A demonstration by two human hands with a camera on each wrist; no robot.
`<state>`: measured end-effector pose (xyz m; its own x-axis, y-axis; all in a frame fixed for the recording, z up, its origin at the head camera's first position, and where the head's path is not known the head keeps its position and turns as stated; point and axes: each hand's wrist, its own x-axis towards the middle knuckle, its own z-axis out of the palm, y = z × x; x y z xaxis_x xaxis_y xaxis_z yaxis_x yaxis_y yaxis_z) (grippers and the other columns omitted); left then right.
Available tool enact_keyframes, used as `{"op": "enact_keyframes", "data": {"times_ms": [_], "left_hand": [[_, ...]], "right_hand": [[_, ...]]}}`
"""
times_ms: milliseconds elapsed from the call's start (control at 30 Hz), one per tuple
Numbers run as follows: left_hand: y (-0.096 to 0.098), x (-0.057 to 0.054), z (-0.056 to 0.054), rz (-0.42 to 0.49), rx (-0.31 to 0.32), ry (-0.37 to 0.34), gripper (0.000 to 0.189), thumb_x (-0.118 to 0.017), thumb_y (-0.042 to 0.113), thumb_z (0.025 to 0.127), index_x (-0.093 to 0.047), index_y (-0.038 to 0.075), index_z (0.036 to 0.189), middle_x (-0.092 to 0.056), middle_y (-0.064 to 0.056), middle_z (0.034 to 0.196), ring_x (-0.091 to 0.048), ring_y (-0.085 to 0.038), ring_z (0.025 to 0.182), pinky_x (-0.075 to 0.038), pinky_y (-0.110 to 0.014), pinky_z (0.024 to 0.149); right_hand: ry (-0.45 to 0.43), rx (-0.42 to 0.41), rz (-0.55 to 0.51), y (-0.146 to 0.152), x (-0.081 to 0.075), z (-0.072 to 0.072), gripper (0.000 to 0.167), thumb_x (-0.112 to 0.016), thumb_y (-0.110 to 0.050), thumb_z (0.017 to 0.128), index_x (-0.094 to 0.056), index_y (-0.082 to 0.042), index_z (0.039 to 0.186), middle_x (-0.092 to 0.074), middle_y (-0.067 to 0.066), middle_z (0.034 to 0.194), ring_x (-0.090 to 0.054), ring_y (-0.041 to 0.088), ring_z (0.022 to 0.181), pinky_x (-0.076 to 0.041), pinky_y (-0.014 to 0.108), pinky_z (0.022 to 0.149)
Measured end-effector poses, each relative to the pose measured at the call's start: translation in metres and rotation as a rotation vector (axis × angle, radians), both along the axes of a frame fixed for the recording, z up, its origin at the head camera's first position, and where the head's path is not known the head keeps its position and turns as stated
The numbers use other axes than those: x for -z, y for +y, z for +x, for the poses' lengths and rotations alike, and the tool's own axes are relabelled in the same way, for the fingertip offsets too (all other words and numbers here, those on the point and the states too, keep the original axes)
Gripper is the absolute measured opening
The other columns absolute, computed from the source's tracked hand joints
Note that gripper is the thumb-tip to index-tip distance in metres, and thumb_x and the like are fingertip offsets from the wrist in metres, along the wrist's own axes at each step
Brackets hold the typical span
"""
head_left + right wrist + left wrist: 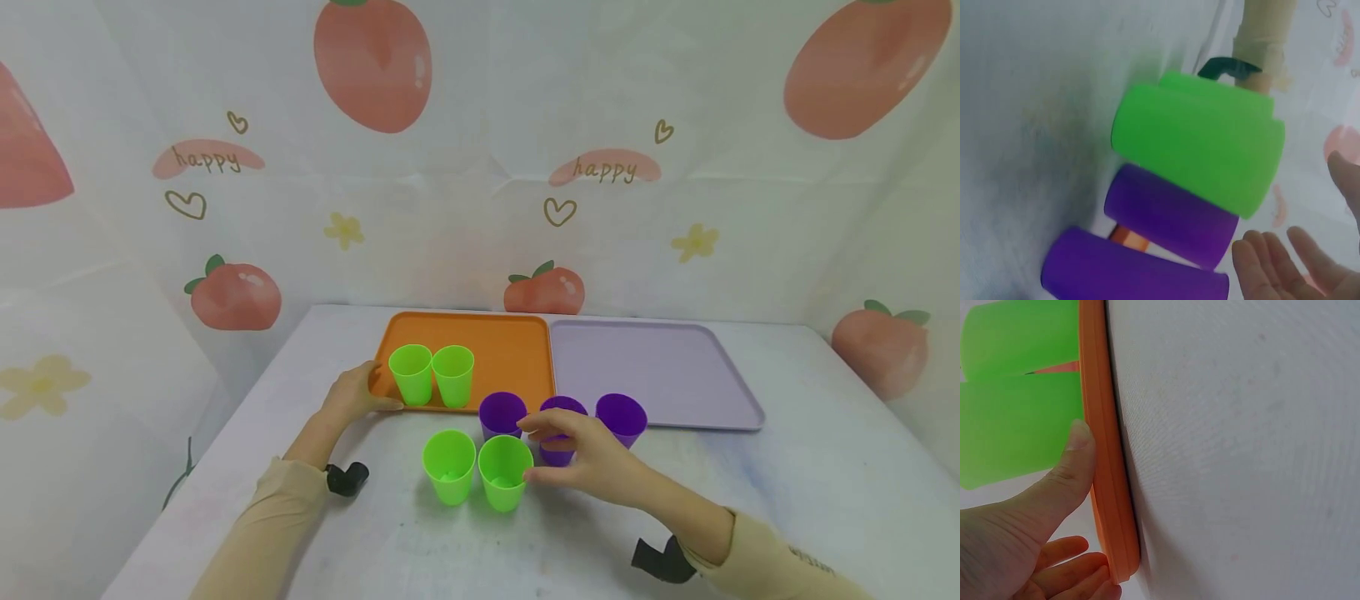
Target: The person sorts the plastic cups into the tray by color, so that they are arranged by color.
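My left hand (356, 392) is at the near left corner of the orange tray (510, 358), thumb along its front rim and fingers curled by its side edge; the left wrist view shows the thumb against the tray wall. Two green cups (411, 375) (453, 377) stand upright on that tray near the hand. My right hand (596, 458) hovers with fingers spread, holding nothing, just right of a green cup (504, 473). Another green cup (450, 467) stands left of it. Behind them, three purple cups (502, 414) (557, 454) (621, 418) stand in a row, the middle one partly hidden by the right hand.
A pale purple tray (660, 367) lies against the right side of the orange tray. The white tabletop (360, 542) runs in front of both. A cloth backdrop (450, 208) with printed fruit hangs behind the table's far edge. Black straps (663, 560) hang at both wrists.
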<state>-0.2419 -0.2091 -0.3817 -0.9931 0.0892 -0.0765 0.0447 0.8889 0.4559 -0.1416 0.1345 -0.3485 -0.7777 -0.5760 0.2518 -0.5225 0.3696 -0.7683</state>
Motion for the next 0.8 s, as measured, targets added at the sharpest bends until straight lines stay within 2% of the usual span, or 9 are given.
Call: {"op": "enact_keyframes", "data": {"times_ms": [400, 600, 800], "left_hand": [[0.001, 0.0, 0.001, -0.008, -0.011, -0.012, 0.084, -0.078, 0.032, 0.073, -0.038, -0.008, 0.136, -0.046, -0.03, 0.135, -0.043, -0.046, 0.125, -0.038, -0.054, 0.105], [0.002, -0.001, 0.002, -0.012, -0.008, -0.003, 0.083, -0.078, 0.032, 0.073, -0.039, -0.009, 0.135, -0.047, -0.03, 0.133, -0.044, -0.047, 0.123, -0.039, -0.054, 0.104], [0.001, -0.001, 0.002, -0.008, -0.007, 0.0, 0.082, -0.079, 0.03, 0.073, -0.039, -0.009, 0.134, -0.048, -0.03, 0.133, -0.045, -0.046, 0.123, -0.039, -0.054, 0.104]], "right_hand": [[0.058, 0.076, -0.022, -0.011, 0.017, 0.014, 0.05, -0.079, -0.024, 0.073, -0.06, -0.003, 0.115, -0.065, 0.009, 0.108, -0.065, 0.023, 0.096, -0.056, 0.039, 0.084], [0.079, 0.13, -0.004, -0.015, 0.021, 0.017, 0.051, -0.081, -0.024, 0.07, -0.06, -0.004, 0.113, -0.065, 0.007, 0.104, -0.064, 0.02, 0.091, -0.057, 0.039, 0.082], [0.08, 0.184, 0.034, -0.02, 0.025, 0.018, 0.053, -0.081, -0.029, 0.069, -0.06, -0.008, 0.113, -0.065, 0.003, 0.105, -0.062, 0.018, 0.094, -0.057, 0.035, 0.082]]}}
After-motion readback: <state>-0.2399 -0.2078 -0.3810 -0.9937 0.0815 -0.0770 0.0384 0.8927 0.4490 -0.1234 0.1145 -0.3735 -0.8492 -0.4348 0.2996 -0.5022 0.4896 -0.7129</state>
